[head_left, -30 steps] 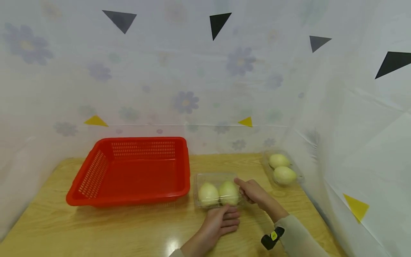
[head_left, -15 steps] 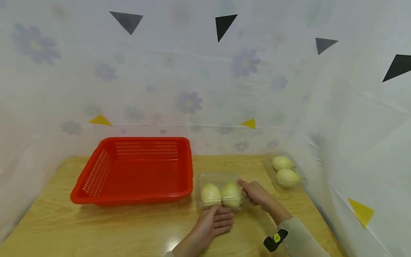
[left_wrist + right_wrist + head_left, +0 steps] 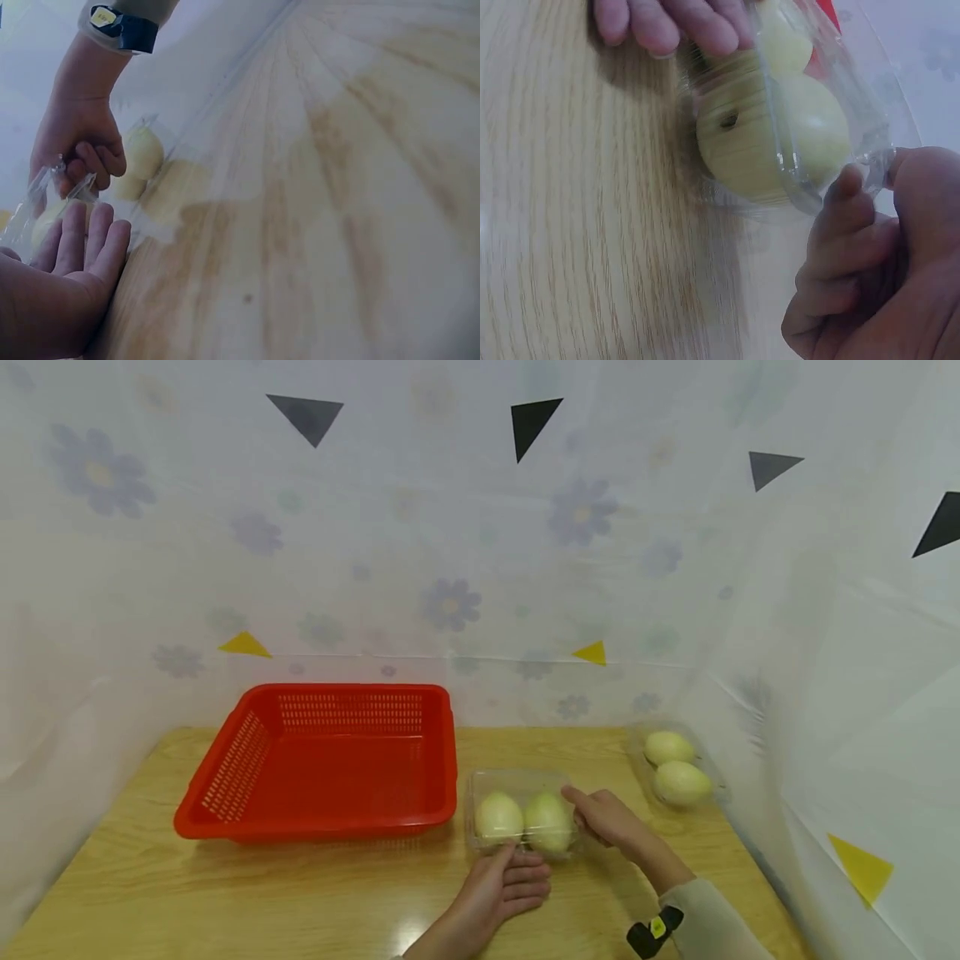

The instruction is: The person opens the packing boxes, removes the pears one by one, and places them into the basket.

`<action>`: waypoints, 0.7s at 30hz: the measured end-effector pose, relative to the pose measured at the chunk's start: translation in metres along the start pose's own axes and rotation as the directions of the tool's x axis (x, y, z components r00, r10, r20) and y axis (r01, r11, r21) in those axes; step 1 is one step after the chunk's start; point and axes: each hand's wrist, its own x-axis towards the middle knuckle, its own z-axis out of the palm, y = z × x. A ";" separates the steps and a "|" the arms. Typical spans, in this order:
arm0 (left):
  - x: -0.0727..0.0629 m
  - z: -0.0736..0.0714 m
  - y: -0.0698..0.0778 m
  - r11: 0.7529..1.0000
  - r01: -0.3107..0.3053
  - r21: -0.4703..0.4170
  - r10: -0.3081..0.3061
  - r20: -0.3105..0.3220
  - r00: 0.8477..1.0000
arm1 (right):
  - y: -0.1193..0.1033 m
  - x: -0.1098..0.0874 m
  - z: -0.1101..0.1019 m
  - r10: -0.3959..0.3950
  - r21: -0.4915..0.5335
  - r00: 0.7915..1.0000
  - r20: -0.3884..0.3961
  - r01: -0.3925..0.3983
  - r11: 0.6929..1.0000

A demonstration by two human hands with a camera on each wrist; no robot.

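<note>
A clear plastic clamshell box (image 3: 519, 782) with two pale yellow pears (image 3: 499, 817) lies right of the red basket. My right hand (image 3: 609, 818) pinches the box's right edge between thumb and curled index finger, as the right wrist view shows up close. At the front edge my left hand (image 3: 504, 887) has its fingers straight, palm turned inward, its thumb tip touching the plastic near the left pear. In the left wrist view the left fingers (image 3: 73, 240) stand extended beside the box, below the right hand. One pear (image 3: 739, 135) shows its dark end through the plastic.
A red plastic basket (image 3: 315, 835) with slotted sides stands on the wooden table (image 3: 315, 893) to the left. Another clear box (image 3: 637, 752) with two pears (image 3: 682, 783) sits at the back right, close to the white sheet (image 3: 825, 710) around the table.
My left hand has slid left along the box's front edge, its thumb now near the left pear. The right hand keeps its pinch on the right edge. The head view has shifted slightly.
</note>
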 end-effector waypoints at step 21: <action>0.001 -0.002 -0.003 0.999 -0.031 0.019 0.031 0.029 0.999 | -0.043 -0.011 0.030 -0.562 -0.698 0.745 0.358 0.614 0.369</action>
